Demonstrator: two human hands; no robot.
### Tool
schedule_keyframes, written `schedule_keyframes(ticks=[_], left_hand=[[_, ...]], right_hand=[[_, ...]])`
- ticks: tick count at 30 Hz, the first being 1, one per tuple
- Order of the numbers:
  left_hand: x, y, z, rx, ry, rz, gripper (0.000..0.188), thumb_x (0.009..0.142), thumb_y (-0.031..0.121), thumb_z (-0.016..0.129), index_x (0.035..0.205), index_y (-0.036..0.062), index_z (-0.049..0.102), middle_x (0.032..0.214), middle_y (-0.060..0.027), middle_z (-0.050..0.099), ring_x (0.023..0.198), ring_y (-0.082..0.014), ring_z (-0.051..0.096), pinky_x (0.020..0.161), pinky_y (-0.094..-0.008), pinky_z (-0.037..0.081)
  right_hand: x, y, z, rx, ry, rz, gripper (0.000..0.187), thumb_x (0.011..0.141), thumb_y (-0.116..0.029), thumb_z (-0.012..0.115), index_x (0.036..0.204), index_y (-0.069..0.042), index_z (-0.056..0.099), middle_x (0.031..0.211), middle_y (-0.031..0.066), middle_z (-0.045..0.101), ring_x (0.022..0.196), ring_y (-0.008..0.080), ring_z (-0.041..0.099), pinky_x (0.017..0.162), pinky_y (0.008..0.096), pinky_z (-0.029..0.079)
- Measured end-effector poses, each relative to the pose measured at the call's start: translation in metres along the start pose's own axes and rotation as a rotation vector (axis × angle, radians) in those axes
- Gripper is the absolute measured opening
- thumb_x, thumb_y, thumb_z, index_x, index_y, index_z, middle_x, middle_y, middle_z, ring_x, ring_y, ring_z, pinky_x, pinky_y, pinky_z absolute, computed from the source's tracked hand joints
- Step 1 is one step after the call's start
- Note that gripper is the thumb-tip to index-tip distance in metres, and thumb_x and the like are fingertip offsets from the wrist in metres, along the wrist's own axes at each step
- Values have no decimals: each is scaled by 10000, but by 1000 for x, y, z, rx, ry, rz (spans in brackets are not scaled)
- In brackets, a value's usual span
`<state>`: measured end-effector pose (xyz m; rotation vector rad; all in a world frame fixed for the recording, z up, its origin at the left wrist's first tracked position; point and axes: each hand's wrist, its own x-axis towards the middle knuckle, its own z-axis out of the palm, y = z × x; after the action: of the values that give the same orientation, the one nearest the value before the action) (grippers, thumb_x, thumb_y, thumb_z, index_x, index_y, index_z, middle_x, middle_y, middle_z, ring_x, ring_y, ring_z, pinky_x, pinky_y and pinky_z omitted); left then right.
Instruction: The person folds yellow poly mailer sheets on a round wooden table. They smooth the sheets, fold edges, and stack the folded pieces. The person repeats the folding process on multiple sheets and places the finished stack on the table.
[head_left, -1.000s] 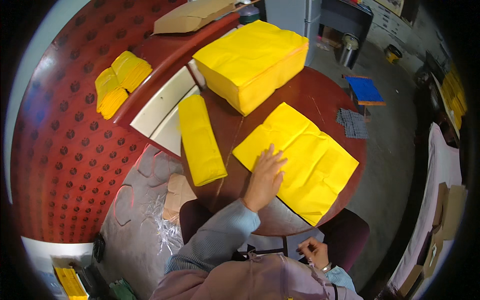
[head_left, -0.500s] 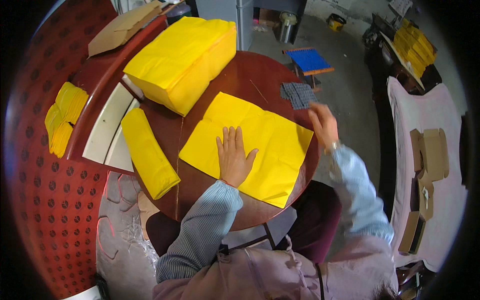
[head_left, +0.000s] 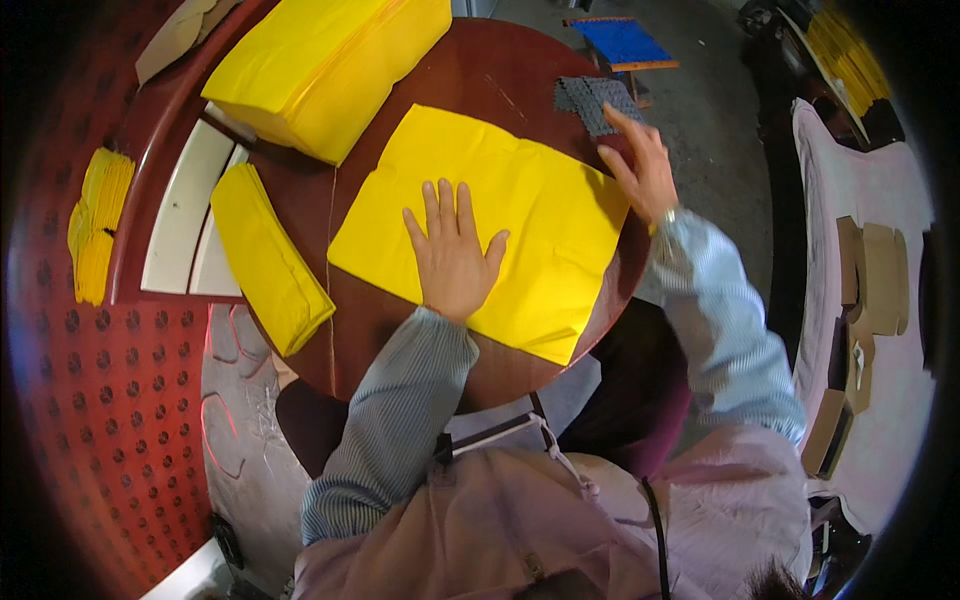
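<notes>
On yellow sheet's near-left part: left hand flat, palm down, grip unclosed, fingers parted. Sheet on round table, mostly rightward of left hand, nearer its middle; long axis slants far-left to near-right. Right hand by sheet's right corner, thumb and fingers apart, contact unclear. Just beyond: grey textured mat.

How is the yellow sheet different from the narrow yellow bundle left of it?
The yellow sheet is broad and spread flat, while the yellow bundle is long and narrow. The left hand rests on the sheet; no hand touches the bundle. Both are yellow and lie on the round table.
</notes>
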<state>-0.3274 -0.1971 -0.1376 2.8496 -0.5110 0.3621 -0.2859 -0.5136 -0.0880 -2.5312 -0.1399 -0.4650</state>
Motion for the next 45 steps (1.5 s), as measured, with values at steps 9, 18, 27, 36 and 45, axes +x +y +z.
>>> schedule_keyframes(ticks=[9, 18, 27, 36, 45], left_hand=[[-1, -1, 8, 39, -12, -16, 823, 1072, 568, 514, 1647, 0, 354, 1730, -261, 296, 1643, -425, 176, 1281, -701, 80], [-14, 16, -33, -361, 129, 135, 508, 1035, 219, 638, 1496, 25, 551, 1569, -241, 513, 1544, -396, 380, 1261, -581, 263], [-107, 67, -62, -1001, -11, 182, 338, 973, -85, 578, 1275, -6, 708, 1143, -186, 749, 1073, -316, 729, 944, -377, 568], [-114, 57, -53, -1064, -140, 75, 403, 900, -61, 643, 1293, 17, 688, 1137, -173, 740, 1098, -304, 714, 989, -359, 546], [-112, 55, -57, -998, -165, 123, 397, 865, -10, 729, 1256, 48, 697, 1158, -151, 725, 1122, -313, 690, 1008, -381, 542]], right_hand=[[-187, -94, -24, 327, -159, -84, 272, 889, -67, 805, 1161, -77, 805, 1216, 99, 738, 1142, 274, 654, 998, 431, 536], [-198, -96, -21, 191, -155, -197, 374, 820, -13, 812, 1190, -63, 785, 1184, 100, 725, 1122, 295, 666, 987, 420, 561], [-195, -96, -21, 211, -173, -297, 378, 790, 20, 816, 1155, -71, 775, 1132, 84, 739, 1087, 291, 673, 953, 416, 572], [-186, -88, -23, 213, -234, -371, 282, 819, -48, 828, 1093, -72, 766, 1084, 76, 730, 1036, 290, 675, 890, 414, 592], [-186, -88, -14, 311, -175, -253, 173, 849, -77, 847, 1014, -65, 797, 997, 57, 761, 973, 264, 680, 873, 396, 569]])
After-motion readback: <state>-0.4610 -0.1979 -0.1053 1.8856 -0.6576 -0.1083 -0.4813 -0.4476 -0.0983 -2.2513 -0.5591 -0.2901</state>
